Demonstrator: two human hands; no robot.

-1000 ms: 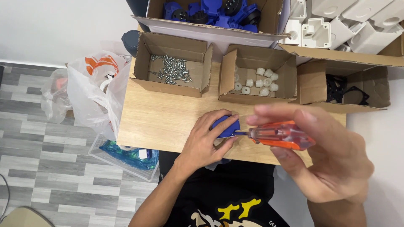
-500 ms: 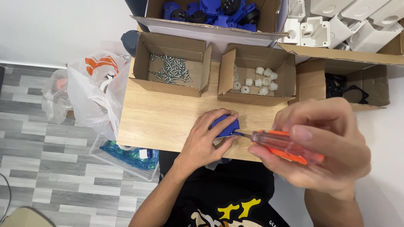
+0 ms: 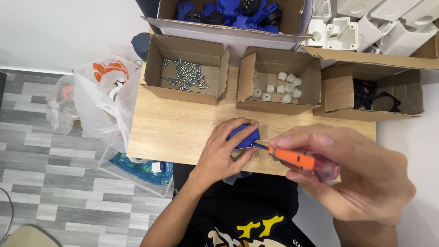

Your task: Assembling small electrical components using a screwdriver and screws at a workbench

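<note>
The wooden table (image 3: 173,132) carries three open cardboard boxes beyond the hands: one of screws (image 3: 185,73) past the left hand, one of white caps (image 3: 279,87) straight ahead, one of black parts (image 3: 372,96) past the right. The right hand (image 3: 361,178) is closed around an orange-handled screwdriver (image 3: 297,160); over the last second it has dropped lower and nearer the camera, the shaft staying aimed at the part. The left hand (image 3: 224,153) has not shifted, curled over a small blue plastic part (image 3: 244,136) and pressing it to the table. The tip now meets the part's right edge, so driving looks under way.
</note>
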